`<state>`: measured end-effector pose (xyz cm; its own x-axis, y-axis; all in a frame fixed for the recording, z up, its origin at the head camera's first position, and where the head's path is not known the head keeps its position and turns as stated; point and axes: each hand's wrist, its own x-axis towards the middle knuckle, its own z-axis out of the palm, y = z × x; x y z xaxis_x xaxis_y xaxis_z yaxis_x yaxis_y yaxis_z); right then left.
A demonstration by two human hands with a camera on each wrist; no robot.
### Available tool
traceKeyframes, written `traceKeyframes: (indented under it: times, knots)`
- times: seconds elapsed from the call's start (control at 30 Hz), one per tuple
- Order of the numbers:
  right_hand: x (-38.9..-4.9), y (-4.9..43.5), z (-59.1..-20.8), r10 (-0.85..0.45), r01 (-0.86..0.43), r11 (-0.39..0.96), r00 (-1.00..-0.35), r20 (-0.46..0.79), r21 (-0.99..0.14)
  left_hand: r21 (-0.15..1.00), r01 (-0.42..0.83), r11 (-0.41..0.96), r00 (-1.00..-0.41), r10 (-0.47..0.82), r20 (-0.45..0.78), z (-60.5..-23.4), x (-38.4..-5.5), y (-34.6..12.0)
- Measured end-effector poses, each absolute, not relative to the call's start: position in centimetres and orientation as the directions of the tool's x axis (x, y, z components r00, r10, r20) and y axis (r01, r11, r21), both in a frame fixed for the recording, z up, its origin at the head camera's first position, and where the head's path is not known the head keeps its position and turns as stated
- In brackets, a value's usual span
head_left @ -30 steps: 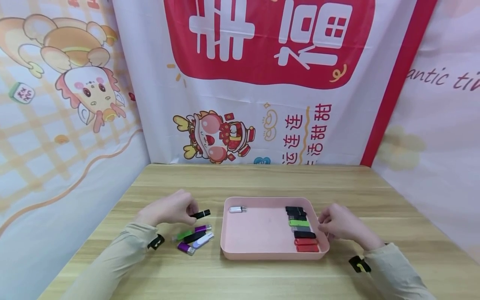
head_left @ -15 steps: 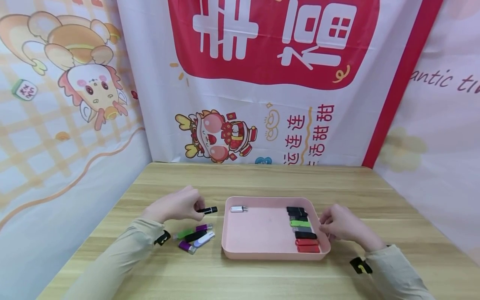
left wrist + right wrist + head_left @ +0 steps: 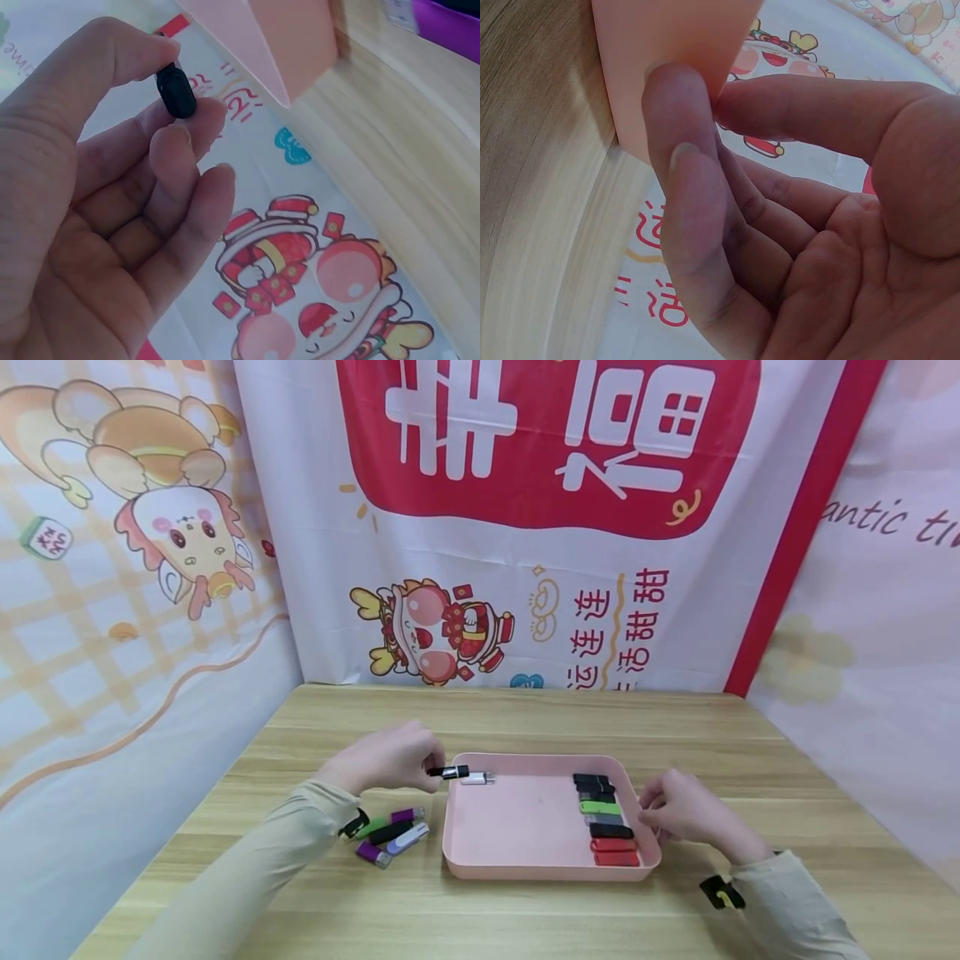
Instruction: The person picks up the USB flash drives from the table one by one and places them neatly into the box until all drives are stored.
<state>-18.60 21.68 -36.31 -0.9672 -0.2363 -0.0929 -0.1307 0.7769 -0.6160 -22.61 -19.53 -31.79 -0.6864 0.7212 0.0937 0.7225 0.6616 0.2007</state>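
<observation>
My left hand (image 3: 393, 760) pinches a black USB flash drive (image 3: 454, 772) between thumb and fingertips, over the far left corner of the pink tray (image 3: 543, 872). In the left wrist view the end of this flash drive (image 3: 178, 93) pokes out between thumb and index finger. Below it a white flash drive (image 3: 476, 778) lies in the tray, partly covered. At the tray's right side my right hand (image 3: 678, 806) grips the wall with thumb and fingers; the right wrist view has the fingers against the tray's outer wall (image 3: 622, 67).
Along the tray's right side lies a column of flash drives, black, a green one (image 3: 600, 807), grey and red ones (image 3: 615, 858). Left of the tray is a loose pile with purple (image 3: 372, 854), black, green and pale blue (image 3: 408, 838) drives. A printed cloth hangs behind the table.
My left hand has carried the black flash drive rightward from above the pile to the tray's far left corner. The right hand keeps its hold on the tray.
</observation>
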Motion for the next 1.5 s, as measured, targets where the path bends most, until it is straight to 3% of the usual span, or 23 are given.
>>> traceKeyframes:
  times: [0.83,1.5]
  knots:
    - [-18.6,21.7,-36.3,-0.219,-0.101,0.772,-0.969,-0.113,-0.627,-0.016,0.761,0.648,-0.646,0.761,0.066,-34.3,-24.4,-14.2]
    - [-18.6,21.8,-36.2,-0.244,-0.127,0.770,-0.964,-0.104,-0.625,-0.223,0.696,0.682,-0.697,0.717,0.021,-36.3,-25.4,-13.4]
